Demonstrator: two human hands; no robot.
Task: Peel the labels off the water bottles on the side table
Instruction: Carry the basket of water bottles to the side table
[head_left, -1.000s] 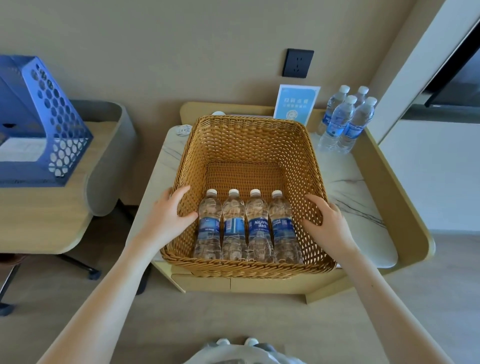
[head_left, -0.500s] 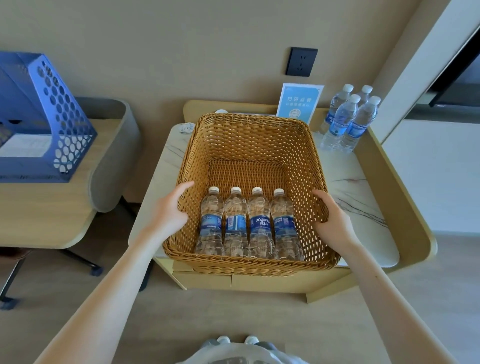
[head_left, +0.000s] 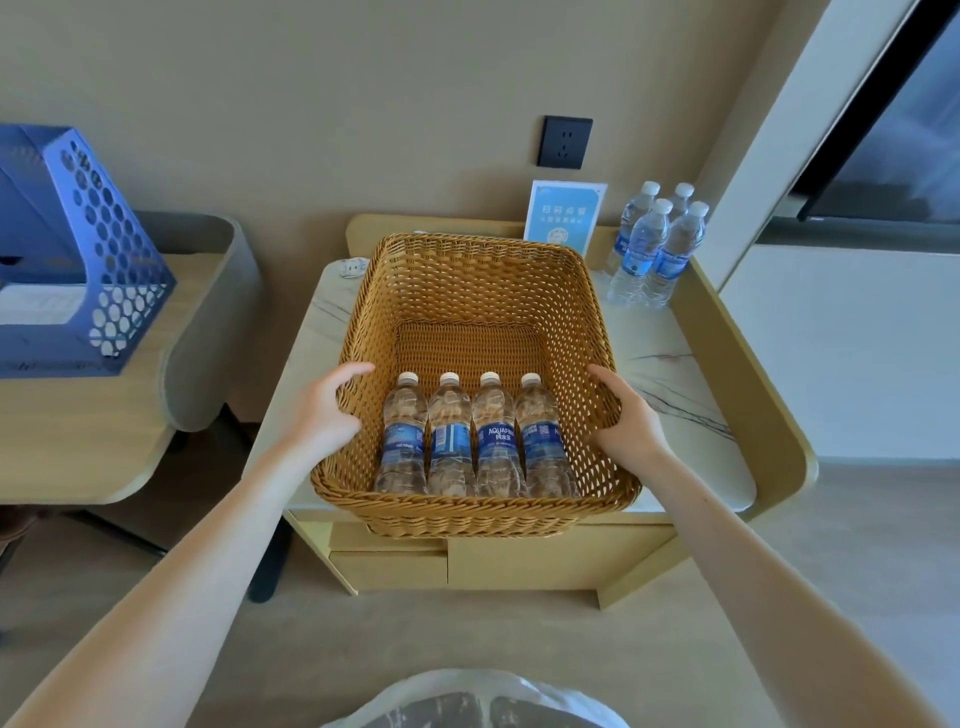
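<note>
Set-up step: you held the wicker basket (head_left: 467, 512) on the side table (head_left: 670, 374) by its two side walls, and no label had been peeled yet.

Your left hand (head_left: 324, 415) gripped the basket's left wall and your right hand (head_left: 626, 423) its right wall, thumbs over the rim. The fingers outside were mostly hidden, so the grip probably closed round the weave. Count: four lying bottles (head_left: 496, 436) side by side at the basket's near end, caps pointing to its far end. Four standing bottles (head_left: 644, 249) clustered off the basket's far right corner. All eight appeared to carry blue labels (head_left: 452, 439). One blue card (head_left: 563, 215) stood behind the basket. By my judgement, the next move called for letting go of the basket, lifting out one bottle and finding a label seam to pick at.
</note>
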